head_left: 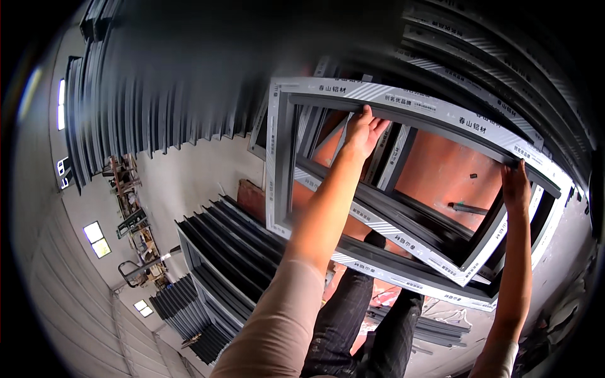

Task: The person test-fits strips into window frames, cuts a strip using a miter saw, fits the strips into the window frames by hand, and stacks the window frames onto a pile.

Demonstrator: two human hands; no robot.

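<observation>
A large dark grey metal window frame [273, 157], with printed white protective film on its faces, stands tilted in front of me. My left hand [365, 131] grips its upper bar left of the middle, thumb up against the bar. Further right, my right hand [517, 185] has its fingers closed on the same bar near the corner. Through the opening shows a second, filmed frame [403, 238], set at an angle to the first. Whether the two frames touch is hard to tell. The fingers behind the bar are partly hidden.
Many filmed profiles [469, 66] are stacked beyond the frame at the upper right. Rows of dark frames [126, 107] stand at the upper left, and more stacked frames [233, 246] are at the lower left. Dark bars [435, 327] lie on the floor beside my legs.
</observation>
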